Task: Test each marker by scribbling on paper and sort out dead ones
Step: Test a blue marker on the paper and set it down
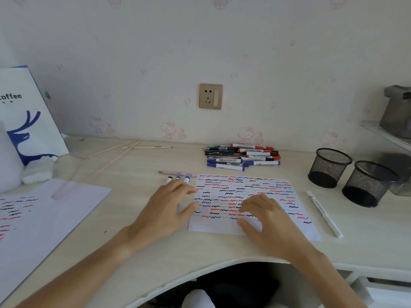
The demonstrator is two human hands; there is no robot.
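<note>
A white sheet of paper (249, 190) covered in red, blue and black squiggles lies on the desk in front of me. My right hand (266, 218) rests flat on its lower part, fingers apart, holding nothing. My left hand (165, 207) lies open at the paper's left edge, over three capped markers (178, 179) whose blue and black ends poke out beyond my fingers. A pile of markers and pens (242, 156) with red, blue and black caps sits behind the paper. One white marker (323, 213) lies alone to the right of the paper.
Two black mesh pen cups (329, 167) (368, 184) stand at the right. A pink pen (178, 173) lies behind my left hand. Another scribbled sheet (44, 210) is at the left, with a white coffee bag (26, 116) behind it. A wall socket (210, 96) faces me.
</note>
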